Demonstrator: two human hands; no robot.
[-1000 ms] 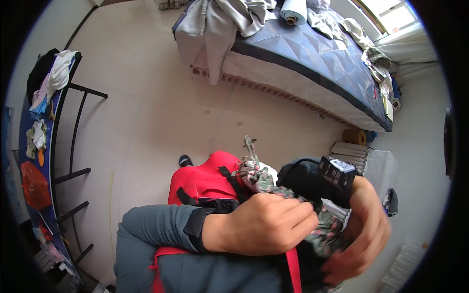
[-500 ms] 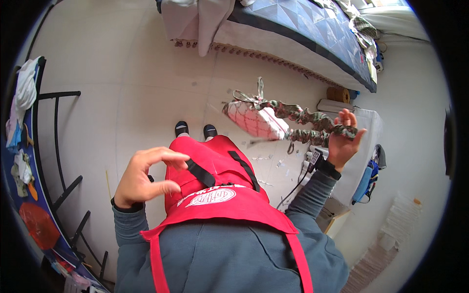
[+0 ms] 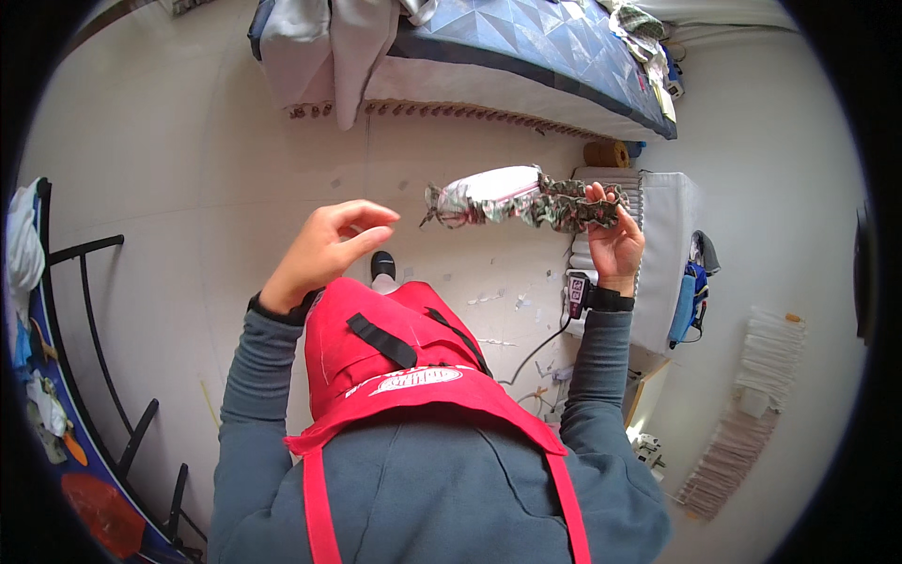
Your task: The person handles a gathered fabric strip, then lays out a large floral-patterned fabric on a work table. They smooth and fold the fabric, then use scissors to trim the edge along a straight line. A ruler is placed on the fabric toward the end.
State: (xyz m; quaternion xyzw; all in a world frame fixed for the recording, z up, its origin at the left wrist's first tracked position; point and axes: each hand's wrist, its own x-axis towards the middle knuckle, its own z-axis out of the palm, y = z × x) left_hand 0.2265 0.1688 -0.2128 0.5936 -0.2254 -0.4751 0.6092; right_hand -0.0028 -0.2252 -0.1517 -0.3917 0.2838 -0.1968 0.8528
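My right hand is raised and grips one end of a ruffled cloth band, dark green-brown with a mottled pattern. Its gathered sides stretch out to the left, with a smooth white panel edged in pink between them and thin loose ties at the far left end. What exactly the sewn piece is, I cannot tell. My left hand is held just left of the ties, not touching them. Its fingers and thumb are apart with nothing between them.
A bed with a blue patterned cover stands ahead. A white-covered stand with rolls beside it is at right, near a spool. A blue-topped table bearing cloths lies at left. Scraps litter the floor.
The cloth band has turned, so its white panel now faces up and a gathered side faces me. My left hand has moved forward and right, closer to the band's tied end.
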